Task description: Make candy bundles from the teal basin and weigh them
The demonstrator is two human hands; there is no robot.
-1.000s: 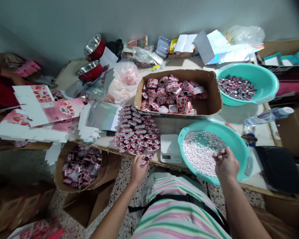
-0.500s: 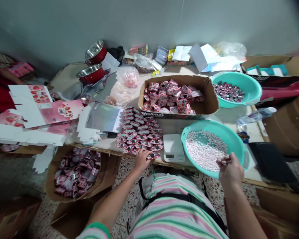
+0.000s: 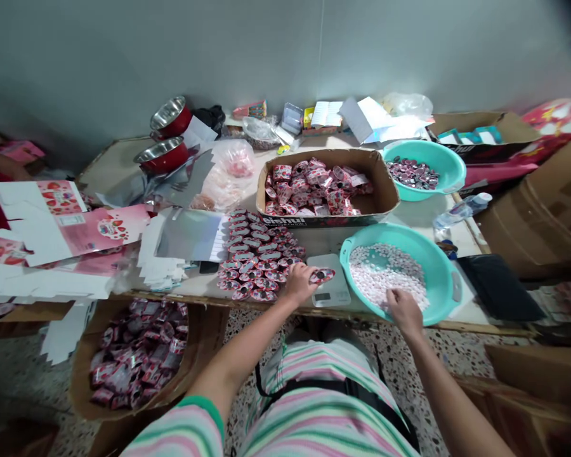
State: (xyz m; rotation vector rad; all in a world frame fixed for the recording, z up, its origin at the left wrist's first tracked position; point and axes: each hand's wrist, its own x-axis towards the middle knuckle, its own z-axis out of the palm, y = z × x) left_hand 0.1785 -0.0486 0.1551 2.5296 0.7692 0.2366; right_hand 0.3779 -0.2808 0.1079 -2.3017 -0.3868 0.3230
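My left hand [image 3: 299, 281] is closed on a small oval container [image 3: 321, 275] with a red and pink print and a dark opening, held above the white kitchen scale [image 3: 332, 301]. Left of it, several rows of similar oval containers [image 3: 252, 254] stand packed together on the table. My right hand [image 3: 404, 310] reaches over the near rim of a turquoise basin [image 3: 445, 254]. Its fingers are curled together at the small white and pale pink tablets [image 3: 375, 276] inside; whatever they hold is hidden.
An open cardboard box [image 3: 385, 171] with more containers stands behind the rows. Another turquoise basin [image 3: 452, 168] holds small lids or caps. A plastic bottle [image 3: 466, 209] and a black case [image 3: 499, 289] lie at right. Below left is a filled carton [image 3: 80, 374].
My left hand has lifted an oval container from the front of the rows and brought it right, over the scale. My right hand has lowered into the tablets, moving left.
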